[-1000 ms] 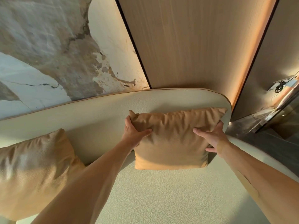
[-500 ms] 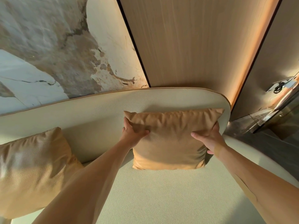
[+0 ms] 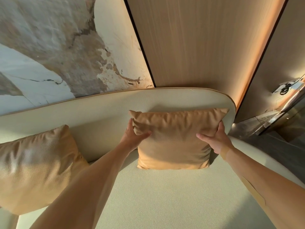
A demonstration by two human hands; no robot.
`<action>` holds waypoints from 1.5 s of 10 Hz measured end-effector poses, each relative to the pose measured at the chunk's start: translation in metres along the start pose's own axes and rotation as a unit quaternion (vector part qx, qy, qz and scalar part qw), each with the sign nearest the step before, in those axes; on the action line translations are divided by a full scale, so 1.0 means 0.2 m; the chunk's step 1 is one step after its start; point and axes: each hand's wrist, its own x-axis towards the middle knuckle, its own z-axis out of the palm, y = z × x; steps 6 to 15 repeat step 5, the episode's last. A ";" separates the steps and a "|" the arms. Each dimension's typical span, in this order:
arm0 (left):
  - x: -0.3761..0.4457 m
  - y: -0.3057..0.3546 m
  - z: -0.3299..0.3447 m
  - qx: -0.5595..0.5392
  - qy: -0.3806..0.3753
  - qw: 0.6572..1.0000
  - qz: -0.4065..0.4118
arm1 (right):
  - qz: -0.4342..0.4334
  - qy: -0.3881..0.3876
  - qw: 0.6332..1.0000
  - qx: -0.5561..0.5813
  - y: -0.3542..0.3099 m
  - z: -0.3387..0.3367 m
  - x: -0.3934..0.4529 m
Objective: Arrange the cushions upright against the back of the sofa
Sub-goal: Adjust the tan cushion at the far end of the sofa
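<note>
Gripping the cushion (image 3: 173, 139) by both sides, left hand (image 3: 134, 138) and right hand (image 3: 216, 139), fingers clamped, upright against the sofa back (image 3: 102, 116). Could flop forward once released, being soft.

The right cushion (image 3: 173, 141) is soft tan cloth with small wrinkles and a dull look. The left cushion (image 3: 36, 166) has the same cloth, a bit bumpy like leather. The sofa (image 3: 165, 195) is pale cream with a fine grainy skin. The wall panel (image 3: 189, 43) looks like smooth wood. The stone wall (image 3: 49, 47) looks like marble.
</note>
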 end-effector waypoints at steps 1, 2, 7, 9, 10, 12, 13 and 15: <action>-0.01 0.02 -0.01 0.004 -0.007 1.000 0.008 | -0.017 0.010 1.000 -0.024 0.01 0.00 -0.01; -0.06 0.05 -0.02 0.011 0.001 1.000 0.017 | -0.042 0.019 0.998 -0.036 0.00 -0.01 -0.05; -0.32 0.11 -0.24 0.078 0.040 0.995 0.040 | -0.136 0.041 0.965 -0.222 -0.15 -0.11 -0.30; -0.32 0.11 -0.24 0.078 0.040 0.995 0.040 | -0.136 0.041 0.965 -0.222 -0.15 -0.11 -0.30; -0.32 0.11 -0.24 0.078 0.040 0.995 0.040 | -0.136 0.041 0.965 -0.222 -0.15 -0.11 -0.30; -0.32 0.11 -0.24 0.078 0.040 0.995 0.040 | -0.136 0.041 0.965 -0.222 -0.15 -0.11 -0.30; -0.32 0.11 -0.24 0.078 0.040 0.995 0.040 | -0.136 0.041 0.965 -0.222 -0.15 -0.11 -0.30; -0.32 0.11 -0.24 0.078 0.040 0.995 0.040 | -0.136 0.041 0.965 -0.222 -0.15 -0.11 -0.30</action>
